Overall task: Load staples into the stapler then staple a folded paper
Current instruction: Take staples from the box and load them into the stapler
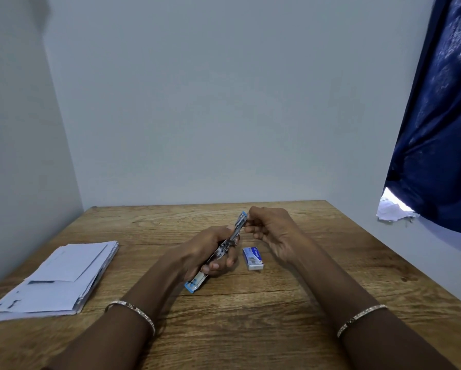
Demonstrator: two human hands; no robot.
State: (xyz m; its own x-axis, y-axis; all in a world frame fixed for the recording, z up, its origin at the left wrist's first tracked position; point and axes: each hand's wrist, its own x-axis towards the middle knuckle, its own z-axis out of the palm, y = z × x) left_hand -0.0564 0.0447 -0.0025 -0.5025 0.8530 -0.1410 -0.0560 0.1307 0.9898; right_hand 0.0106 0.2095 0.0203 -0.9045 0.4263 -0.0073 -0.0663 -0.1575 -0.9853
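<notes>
Two hands meet over the middle of the wooden desk (317, 236), and how they share the work says a lot about the step under way. The left hand (210, 249) is wrapped around the middle of the stapler (225, 247), gripping it firmly so it slants from a blue end near the person up to a blue tip farther away, lifted clear of the desk; holding it by the body like this leaves the far end free to be worked on. The right hand (270, 231) is curled with its fingertips pinched at that far tip, though whether they hold a strip of staples or just the stapler's end is too small to tell. My guess is the loading is in progress, not finished. Just to the right of the left hand, below the right one, the small staple box (252, 258) lies flat on the desk, kept close so refills are within an easy reach. Well off to the left sits the stack of folded paper (61, 279), untouched and out of the way, presumably waiting until the stapler is ready. A bangle (133, 309) shows on each wrist.
</notes>
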